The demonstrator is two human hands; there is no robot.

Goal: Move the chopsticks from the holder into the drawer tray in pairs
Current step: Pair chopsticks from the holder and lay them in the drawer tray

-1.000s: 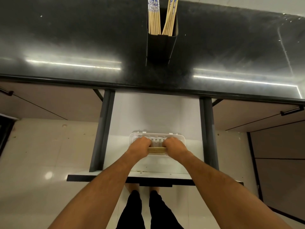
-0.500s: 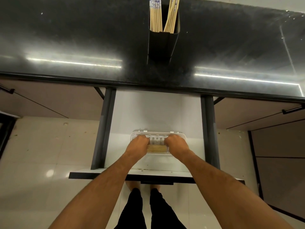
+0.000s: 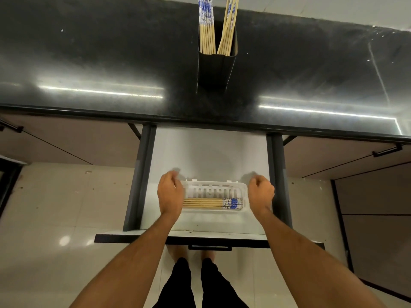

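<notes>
Black countertop [image 3: 111, 52] above an open drawer [image 3: 211, 152]. We've got four chopsticks [image 3: 211, 202] lying flat in the white tray [image 3: 244, 192]; left hand [image 3: 170, 192] and right hand [image 3: 261, 193] flank it, fingers curled, holding nothing. More stand in the black holder [image 3: 214, 67].

You are working with both forearms bare all the way up to where they leave the view, no sleeve showing, and neither your left hand [image 3: 170, 192] nor your right hand [image 3: 261, 193] is wearing a glove, ring or watch that can be made out. You are wearing black trousers [image 3: 200, 285] and are standing with bare feet [image 3: 191, 254] showing below them.
</notes>
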